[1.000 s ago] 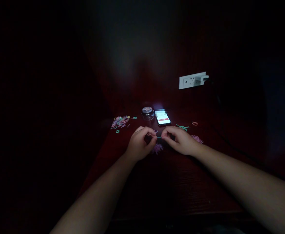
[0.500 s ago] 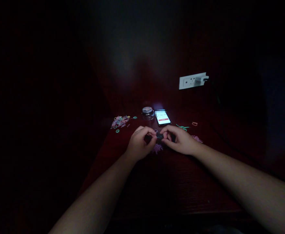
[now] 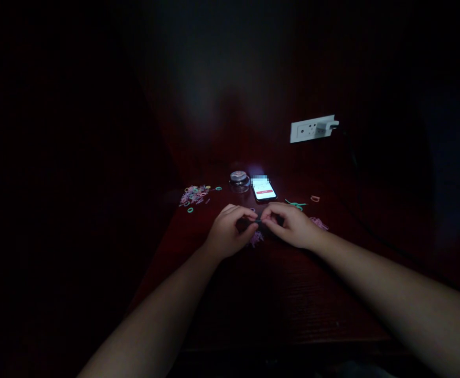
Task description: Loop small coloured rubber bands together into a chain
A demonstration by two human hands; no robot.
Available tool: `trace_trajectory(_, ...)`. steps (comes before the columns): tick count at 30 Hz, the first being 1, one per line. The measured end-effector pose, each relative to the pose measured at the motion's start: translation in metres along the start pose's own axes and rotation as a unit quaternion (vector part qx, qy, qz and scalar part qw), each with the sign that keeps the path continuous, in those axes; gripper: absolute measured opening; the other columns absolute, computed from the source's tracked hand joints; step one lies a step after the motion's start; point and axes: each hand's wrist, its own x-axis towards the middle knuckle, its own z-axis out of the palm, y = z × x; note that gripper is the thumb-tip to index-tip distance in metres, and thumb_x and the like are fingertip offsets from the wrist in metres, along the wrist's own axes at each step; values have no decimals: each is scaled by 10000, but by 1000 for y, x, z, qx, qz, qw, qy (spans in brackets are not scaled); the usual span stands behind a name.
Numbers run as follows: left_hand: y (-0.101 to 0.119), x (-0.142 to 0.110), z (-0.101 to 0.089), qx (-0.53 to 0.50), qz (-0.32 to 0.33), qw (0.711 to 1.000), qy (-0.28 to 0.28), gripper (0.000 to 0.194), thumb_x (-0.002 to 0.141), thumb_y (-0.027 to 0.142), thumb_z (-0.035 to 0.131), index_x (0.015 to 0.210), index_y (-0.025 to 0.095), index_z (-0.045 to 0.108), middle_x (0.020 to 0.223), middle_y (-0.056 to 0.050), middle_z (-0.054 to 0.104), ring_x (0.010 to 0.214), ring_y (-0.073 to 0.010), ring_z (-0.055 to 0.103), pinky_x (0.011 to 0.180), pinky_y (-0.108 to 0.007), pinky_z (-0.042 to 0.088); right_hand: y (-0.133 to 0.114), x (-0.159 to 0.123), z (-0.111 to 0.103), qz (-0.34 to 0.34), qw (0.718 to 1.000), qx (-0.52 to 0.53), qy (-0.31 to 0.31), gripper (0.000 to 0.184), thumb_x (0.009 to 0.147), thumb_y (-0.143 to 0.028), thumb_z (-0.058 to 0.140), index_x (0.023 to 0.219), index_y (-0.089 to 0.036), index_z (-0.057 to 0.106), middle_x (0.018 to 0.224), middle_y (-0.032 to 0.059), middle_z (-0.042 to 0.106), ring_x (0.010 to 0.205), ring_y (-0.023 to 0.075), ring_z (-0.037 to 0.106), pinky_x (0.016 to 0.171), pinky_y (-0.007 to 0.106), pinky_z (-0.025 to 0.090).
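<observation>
The lit phone (image 3: 264, 189) lies on the dark red table (image 3: 292, 283), and both hands are on the near side of it, their fingertips close together. The right hand (image 3: 263, 219), nearer and slightly right of the phone, has thumb and forefinger brought together on a thin blue-green band (image 3: 258, 221). The left hand (image 3: 256, 221), nearer and to the left of the phone, is curled with its fingertips at the other end of this band; whether they grip it or only touch it, I cannot tell. The band spans the small space between the hands, on the near side of the phone. A purple pile (image 3: 257, 239) lies farther toward the person from the phone, partly behind the left hand, and a small purple ring (image 3: 252, 210) lies between it and the phone. Just left of the phone stands a clear jar (image 3: 239, 184) with a lid; well left is a heap of mixed coloured bands (image 3: 194, 196), with two green rings (image 3: 190, 210) near it. Right of the phone are green strips (image 3: 296, 204), an orange-pink loop (image 3: 315, 198) and, nearer the person, a pink pile (image 3: 318, 223) partly behind the right hand. A white socket (image 3: 312, 129) with a plug (image 3: 328, 126) in it is on the wall, above and right of the phone.
</observation>
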Motion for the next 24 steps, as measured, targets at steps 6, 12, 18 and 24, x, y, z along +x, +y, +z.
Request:
trace_trajectory(6, 3, 1, -1, 22, -4, 1000, -7, 68, 875, 228, 591, 856, 226, 656, 863, -15, 696, 871, -188, 601, 801, -358, 482, 1, 0, 1, 0, 1000, 0, -7, 84, 875, -215, 554, 831, -173, 612, 736, 19, 610, 646, 133, 534, 601, 250, 415)
trace_trajectory(12, 0, 1, -1, 32, -12, 999, 7, 55, 861, 203, 592, 834, 217, 638, 852, -14, 684, 845, -184, 585, 773, -334, 468, 6, 1, -6, 1, 1000, -22, 4, 99, 880, -209, 532, 805, -175, 588, 721, 14, 600, 648, 138, 524, 617, 256, 399)
trace_trajectory(18, -2, 1, 0, 34, -17, 999, 28, 44, 853, 203, 607, 831, 215, 643, 846, -7, 688, 824, -173, 584, 767, -320, 464, 14, 2, -10, 23, 999, -6, 39, 109, 874, -219, 534, 796, -163, 584, 718, 20, 588, 635, 139, 513, 586, 258, 390)
trace_trajectory(24, -1, 1, 1, 21, -10, 1000, 9, 23, 852, 214, 624, 863, 221, 643, 847, -7, 687, 829, -180, 591, 765, -330, 472, 2, -1, -4, 17, 1000, 16, -21, 132, 873, -233, 547, 941, -160, 634, 736, 20, 608, 634, 130, 534, 554, 241, 407)
